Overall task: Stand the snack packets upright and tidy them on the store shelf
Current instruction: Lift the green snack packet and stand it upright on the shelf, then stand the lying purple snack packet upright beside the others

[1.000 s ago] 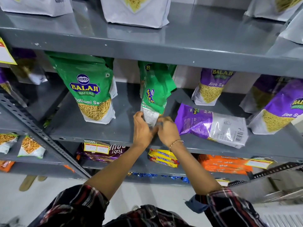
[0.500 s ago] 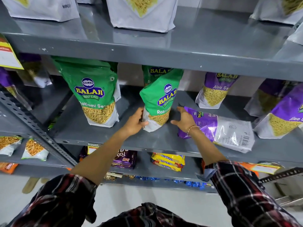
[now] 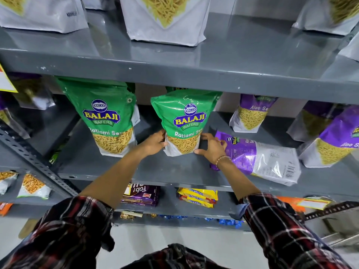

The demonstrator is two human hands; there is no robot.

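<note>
Half a second ago I had the middle green Ratlami Sev packet (image 3: 185,123) leaning with my hands loose beside it; now it stands upright and square to me, near the front edge of the grey middle shelf (image 3: 120,164). From the left end of that shelf: a second green Ratlami Sev packet (image 3: 105,115) stands upright, well apart from the one I am handling, unchanged. My left hand (image 3: 154,143) now presses flat against the middle packet's lower left edge, and my right hand (image 3: 211,147) cups its lower right corner, fingers spread, so both are clamped on its base from either side. Just right of my right hand, touching the wrist with its bracelet, a purple Aloo Sev packet (image 3: 258,158) lies flat on its side as before, crowding the space beside the green one. Behind it an upright purple packet (image 3: 252,113) stands near the back edge, and another (image 3: 334,140) leans at the right end.
</note>
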